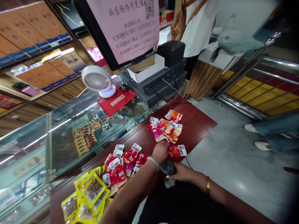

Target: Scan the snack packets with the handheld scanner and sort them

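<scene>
My left hand (161,151), with a pale bracelet at its wrist, reaches over the brown counter. Its fingers are curled at the left end of a red snack packet (178,151); the fingertips are partly hidden. Just below it, my right hand (181,172) is closed around a dark hand-held scanner (168,167), whose head lies close to my left wrist. Beyond my left hand is a loose pile of red, orange and pink snack packets (166,127). Another heap of red packets (117,171) lies left of my left forearm, beside a stack of yellow snack packets (90,194).
A glass display case (63,130) runs along the counter's far side. On it stand a white fan (97,77), a red mat (114,102) and a cash register (151,87) below a screen with a pink sign (130,28). Other people stand behind and at right, near a metal railing (261,84).
</scene>
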{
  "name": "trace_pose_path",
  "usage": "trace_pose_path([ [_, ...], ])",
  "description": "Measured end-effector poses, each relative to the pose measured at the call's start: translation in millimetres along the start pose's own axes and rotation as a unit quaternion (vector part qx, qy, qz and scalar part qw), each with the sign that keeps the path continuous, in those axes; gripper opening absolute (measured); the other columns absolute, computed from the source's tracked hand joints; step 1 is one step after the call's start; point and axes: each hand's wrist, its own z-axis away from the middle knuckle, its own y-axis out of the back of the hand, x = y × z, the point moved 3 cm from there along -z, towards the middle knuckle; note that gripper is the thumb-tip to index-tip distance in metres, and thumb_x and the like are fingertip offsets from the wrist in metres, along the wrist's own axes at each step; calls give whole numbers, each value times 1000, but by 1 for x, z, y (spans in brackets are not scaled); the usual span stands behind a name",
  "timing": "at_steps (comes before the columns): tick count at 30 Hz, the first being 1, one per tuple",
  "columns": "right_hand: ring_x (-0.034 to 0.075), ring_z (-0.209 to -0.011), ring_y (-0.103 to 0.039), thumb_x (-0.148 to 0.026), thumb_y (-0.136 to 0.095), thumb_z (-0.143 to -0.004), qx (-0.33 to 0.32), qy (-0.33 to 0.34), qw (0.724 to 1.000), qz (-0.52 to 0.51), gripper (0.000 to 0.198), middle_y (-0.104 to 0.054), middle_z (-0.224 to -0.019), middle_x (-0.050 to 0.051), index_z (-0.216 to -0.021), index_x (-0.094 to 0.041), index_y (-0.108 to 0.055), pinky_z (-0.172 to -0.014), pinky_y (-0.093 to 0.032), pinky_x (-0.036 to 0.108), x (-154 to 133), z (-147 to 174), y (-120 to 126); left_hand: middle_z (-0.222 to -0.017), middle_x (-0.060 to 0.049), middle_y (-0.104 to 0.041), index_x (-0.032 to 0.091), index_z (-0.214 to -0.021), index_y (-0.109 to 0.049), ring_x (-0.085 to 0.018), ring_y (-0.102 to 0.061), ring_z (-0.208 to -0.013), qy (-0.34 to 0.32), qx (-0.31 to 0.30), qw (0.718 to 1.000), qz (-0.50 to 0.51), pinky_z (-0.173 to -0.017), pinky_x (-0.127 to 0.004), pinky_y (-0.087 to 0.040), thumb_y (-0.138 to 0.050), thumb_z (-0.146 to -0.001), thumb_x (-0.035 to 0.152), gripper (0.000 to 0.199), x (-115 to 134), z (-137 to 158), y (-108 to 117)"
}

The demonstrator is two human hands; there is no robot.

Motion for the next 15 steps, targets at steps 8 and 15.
trace_pose_path([
  [8,28,-96,-69,-34,-75,-66,7,-10,998,-63,46,-76,-104,6,-109,-18,-69,-87,-52,35,32,20,1,-122,-23,-57,12,-121,-56,-37,-55,-115,13,-79,995,-52,-95,-48,-43,-74,-72,18,52,33,-48,-42],
  [15,29,-97,-69,-40,-74,-68,29,-11,997,-74,48,-76,-106,8,-110,-16,-68,-87,-52,37,28,25,7,-96,-10,-70,18,-108,-62,-24,-66,-90,105,-63,987,104,-83,-35,-49,-70,-76,25,34,-21,-11,-36],
])
